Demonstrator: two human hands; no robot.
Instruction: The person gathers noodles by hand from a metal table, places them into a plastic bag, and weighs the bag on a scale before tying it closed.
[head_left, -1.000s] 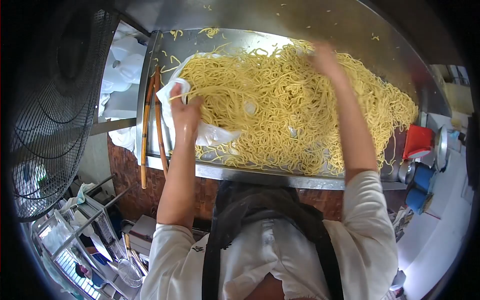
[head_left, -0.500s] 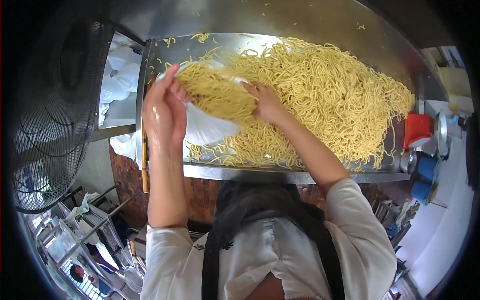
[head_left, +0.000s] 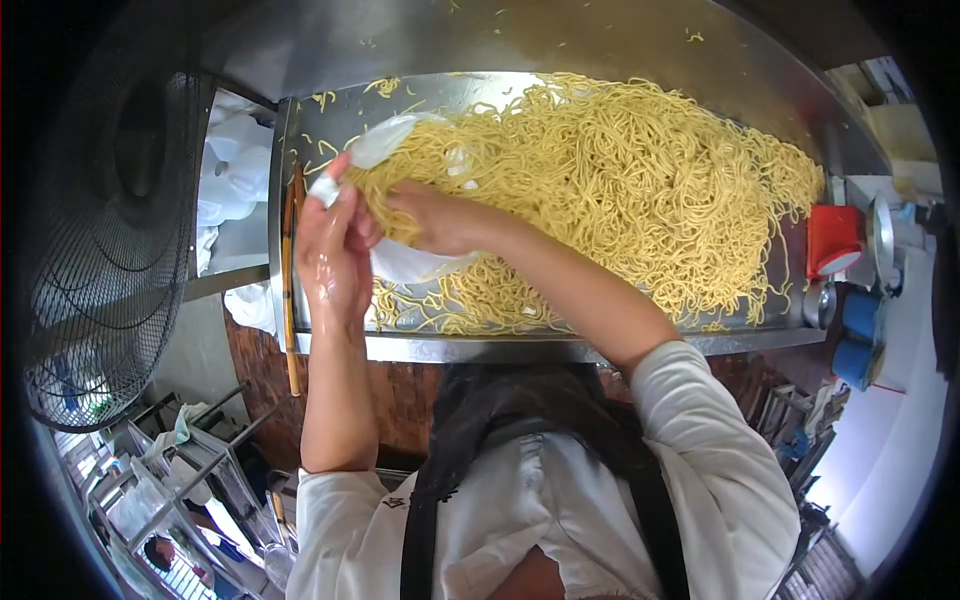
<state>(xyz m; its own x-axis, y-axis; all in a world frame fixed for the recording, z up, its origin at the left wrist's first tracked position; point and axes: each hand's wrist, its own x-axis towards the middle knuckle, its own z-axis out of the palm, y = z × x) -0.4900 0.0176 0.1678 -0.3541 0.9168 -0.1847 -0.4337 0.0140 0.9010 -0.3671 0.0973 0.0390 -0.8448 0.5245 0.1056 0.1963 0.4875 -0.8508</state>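
A large heap of yellow noodles (head_left: 670,200) covers much of a metal tray (head_left: 590,352). At its left end a white plastic bag (head_left: 415,263) lies under and around a bunch of noodles, its upper edge standing up behind them. My left hand (head_left: 335,250) is closed on the bag's left edge, with white plastic bunched by the thumb. My right hand (head_left: 440,218) reaches across to the bag's mouth, fingers curled into the bunch of noodles close beside the left hand. The right fingertips are partly hidden among the strands.
A caged fan (head_left: 110,250) stands at left, near white plastic bags (head_left: 240,165). Bamboo sticks (head_left: 289,300) lean along the tray's left edge. At right sit a red container (head_left: 833,240), a metal bowl (head_left: 820,303) and blue containers (head_left: 860,315). A person (head_left: 165,553) appears far lower left.
My right hand has moved left with the noodles, up close to my left hand. The bag's upper edge now stands up behind the bunch. My left hand keeps its hold.
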